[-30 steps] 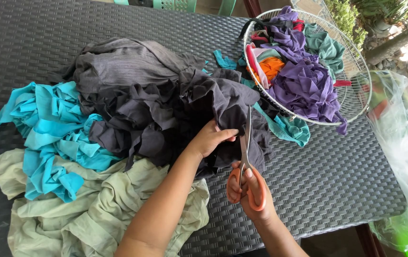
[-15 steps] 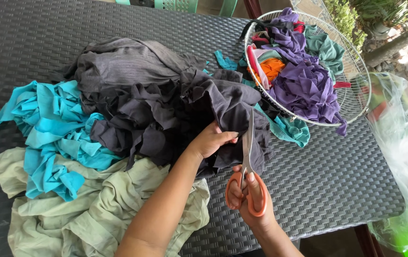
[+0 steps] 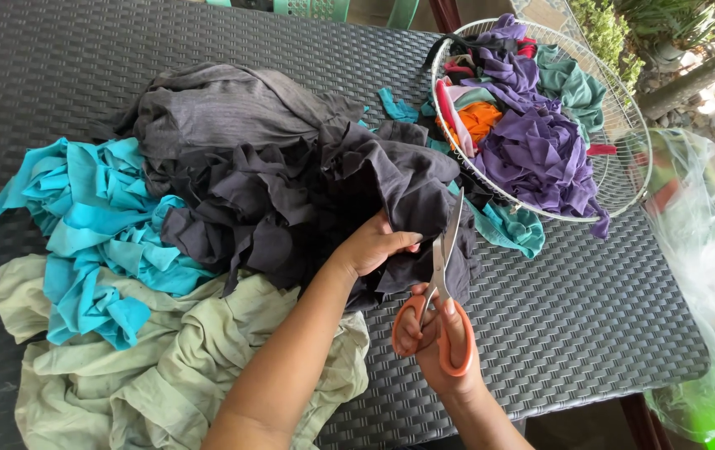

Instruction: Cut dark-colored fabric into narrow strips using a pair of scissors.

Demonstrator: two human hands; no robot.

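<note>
Three heaps of cloth lie on the dark woven worktop [image 3: 591,333]. Farthest left is a tangle of turquoise strips [image 3: 90,233], with a pale green fabric [image 3: 149,367] bunched below it at the near edge. In the middle sits the dark grey fabric [image 3: 291,183], part whole and part already in ragged strips.

The left hand [image 3: 371,244] is clenched on a fold of this grey cloth at its right edge, holding it taut. Just right of it, the right hand [image 3: 441,342] has its grip through the orange handles of the scissors [image 3: 439,292]; the blades stand slightly parted and point away, against the grey edge.

Further right, a white wire basket [image 3: 624,142] holds purple, teal, orange and pink scraps. A clear plastic bag [image 3: 699,250] hangs off the worktop's right end.

Judging by the piles, a good deal of cutting looks done: the turquoise is all strips and the basket is well filled. Part of the grey piece and the pale green one, which looks uncut, remain.
</note>
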